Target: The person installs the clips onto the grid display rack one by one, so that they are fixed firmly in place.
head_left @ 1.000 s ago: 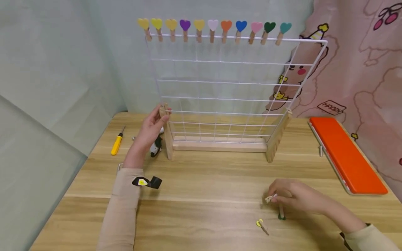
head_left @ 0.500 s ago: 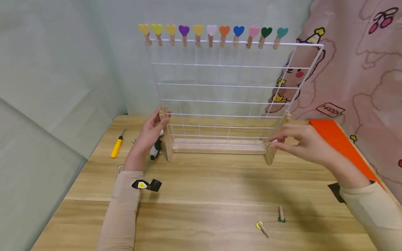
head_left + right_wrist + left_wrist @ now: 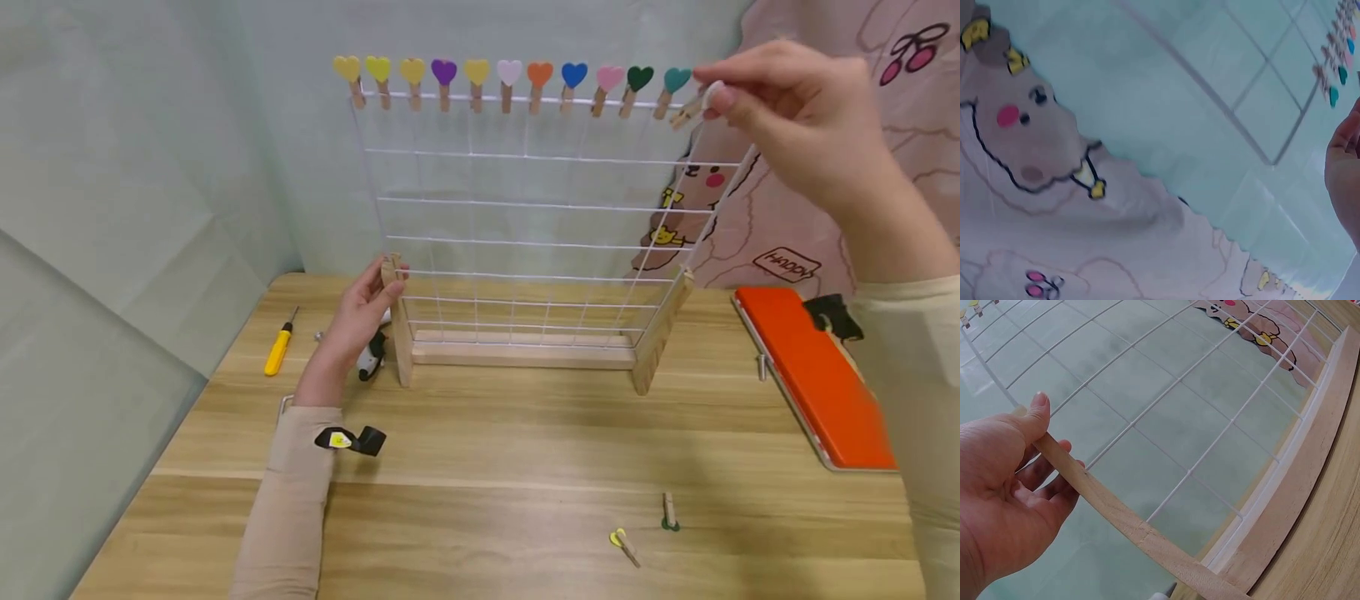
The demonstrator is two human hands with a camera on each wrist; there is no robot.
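Note:
A white wire grid [image 3: 525,156] stands upright in a wooden stand [image 3: 525,357]. Along its top wire sits a row of heart clothespins in several colours, ending at the right with a teal one [image 3: 677,81]. My right hand [image 3: 813,125] pinches a small wooden clothespin [image 3: 686,115] with a whitish heart, at the top wire beside the teal one. Whether its jaws grip the wire I cannot tell. My left hand [image 3: 363,312] holds the stand's left post [image 3: 1104,497] near its top, thumb in front and fingers behind. In the right wrist view only part of the right hand [image 3: 1344,169] shows.
A yellow-heart clothespin [image 3: 624,547] and a green-heart one [image 3: 670,512] lie on the near table. At left are a yellow screwdriver [image 3: 279,348] and a partly hidden grey-black tool [image 3: 371,358]. An orange case [image 3: 813,375] and a small metal cylinder [image 3: 762,367] lie right.
My right hand has picked the whitish-heart clothespin up from near the table and carried it upward to the grid's top wire. The left hand stays on the post.

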